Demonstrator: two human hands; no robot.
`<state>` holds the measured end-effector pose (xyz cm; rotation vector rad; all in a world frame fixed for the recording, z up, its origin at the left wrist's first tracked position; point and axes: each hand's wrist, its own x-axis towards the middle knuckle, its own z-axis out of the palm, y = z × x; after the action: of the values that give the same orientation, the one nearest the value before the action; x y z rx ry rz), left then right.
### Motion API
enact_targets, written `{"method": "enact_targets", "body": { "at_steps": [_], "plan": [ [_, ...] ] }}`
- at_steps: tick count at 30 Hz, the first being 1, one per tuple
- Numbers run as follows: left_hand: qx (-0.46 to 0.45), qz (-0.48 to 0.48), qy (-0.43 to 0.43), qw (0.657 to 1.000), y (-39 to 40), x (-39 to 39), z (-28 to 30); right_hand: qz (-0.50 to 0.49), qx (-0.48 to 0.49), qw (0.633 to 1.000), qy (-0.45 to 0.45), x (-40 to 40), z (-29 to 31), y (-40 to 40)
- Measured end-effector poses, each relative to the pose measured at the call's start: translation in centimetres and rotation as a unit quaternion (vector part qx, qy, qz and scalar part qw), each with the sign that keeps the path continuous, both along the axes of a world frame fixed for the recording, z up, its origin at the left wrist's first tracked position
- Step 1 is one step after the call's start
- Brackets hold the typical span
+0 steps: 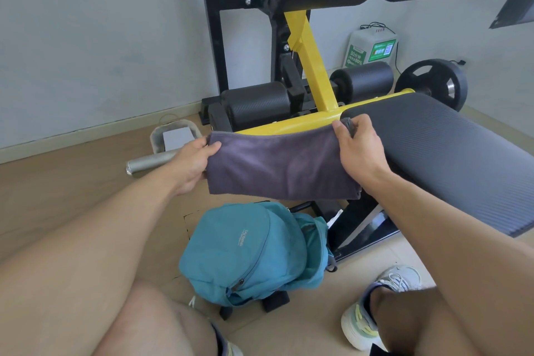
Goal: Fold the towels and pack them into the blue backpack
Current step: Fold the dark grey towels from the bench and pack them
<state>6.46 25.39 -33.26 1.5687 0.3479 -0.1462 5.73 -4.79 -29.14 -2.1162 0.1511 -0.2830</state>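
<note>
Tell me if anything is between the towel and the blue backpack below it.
Nothing visible. The towel, held by left hand and right hand, hangs right above the blue backpack; whether its opening faces up is unclear.

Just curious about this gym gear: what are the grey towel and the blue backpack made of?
The towel looks like soft microfibre or terry: matte, fuzzy nap, limp drape between the left hand and right hand. The backpack seems thin woven nylon or polyester, smooth and creased.
</note>
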Motion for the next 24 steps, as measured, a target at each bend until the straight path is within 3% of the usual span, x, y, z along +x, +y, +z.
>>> {"method": "enact_targets", "body": {
  "at_steps": [3, 7, 12, 17, 22, 24],
  "plan": [
    [0.001, 0.004, 0.0, 1.0, -0.3, 0.3, 0.0, -0.007, 0.018, 1.0, 0.014, 0.0, -0.2, 0.2],
    [-0.036, 0.09, -0.002, 0.995, 0.0, 0.7, 0.2, -0.017, 0.062, 0.997, 0.045, 0.2, -0.5, 0.3],
    [-0.044, 0.125, -0.053, 0.99, -0.9, 0.8, 1.1, -0.01, 0.136, 0.987, 0.08, 0.3, -0.5, 0.4],
    [-0.02, 0.106, -0.018, 0.994, -0.7, 0.8, -0.1, 0.006, 0.151, 0.984, 0.09, 0.5, -0.3, -0.4],
    [-0.006, 0.021, -0.009, 1.0, 0.3, 0.2, -0.5, -0.007, 0.179, 0.978, 0.106, 0.5, -0.3, -1.1],
    [-0.02, 0.042, -0.02, 0.999, 0.7, 0.2, -0.3, -0.007, 0.176, 0.979, 0.104, 0.6, -0.4, -1.4]
  ]
}}
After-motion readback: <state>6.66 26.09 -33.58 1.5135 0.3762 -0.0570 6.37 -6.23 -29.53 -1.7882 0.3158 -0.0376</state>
